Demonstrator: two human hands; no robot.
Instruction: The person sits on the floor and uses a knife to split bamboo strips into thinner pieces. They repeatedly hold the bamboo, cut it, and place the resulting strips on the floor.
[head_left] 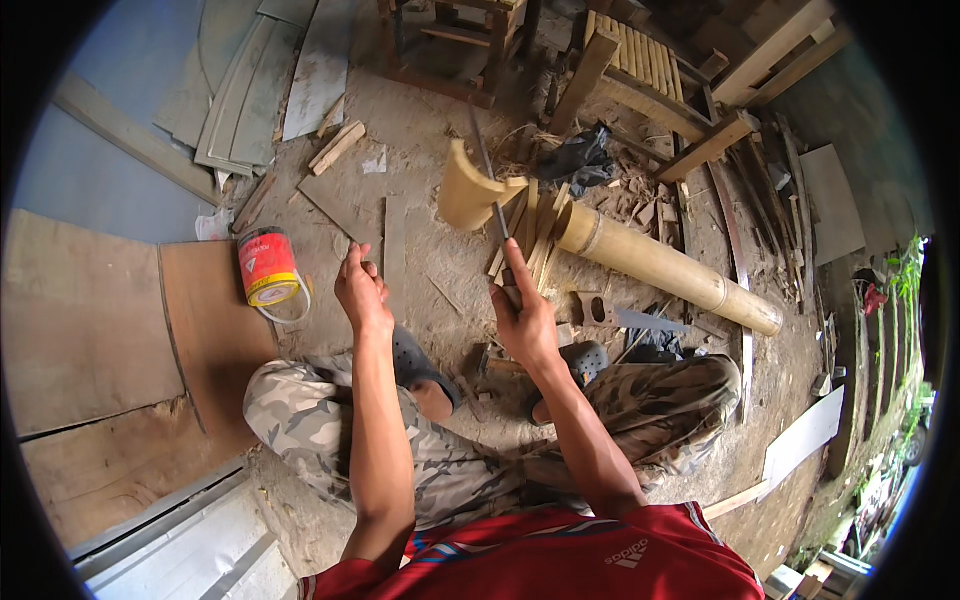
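Gripping the knife [501,222] by its handle, your right hand [525,320] wraps its fingers firmly round the grip, the index finger lying straight along it toward the blade. The blade points up and away from you, leaning slightly left, and crosses the bamboo piece [465,195], a curved, split section just beyond your right hand. You have the blade against that piece or in it; which of the two cannot be told from here. Your left hand [362,290] is well apart from the bamboo piece, to its lower left, with the fingers curled in toward the thumb; whether they pinch anything cannot be made out. To the right of the knife, pale strips [548,235] lie in a loose bundle by the near end of the bamboo pole [672,272], which slants across the floor [440,265] down to the right. Just below the pole you have a saw [640,319], its handle toward your right hand and its blade pointing right. Black plastic [575,160] sits crumpled above the pole, below a slatted bench [645,90]. Off to your left is a red can [267,262] with a yellow rim and a pale handle, at the edge of a brown board [210,330]. You squat low, knees spread in camouflage trousers [310,420], a dark clog [410,360] showing beneath your left forearm.
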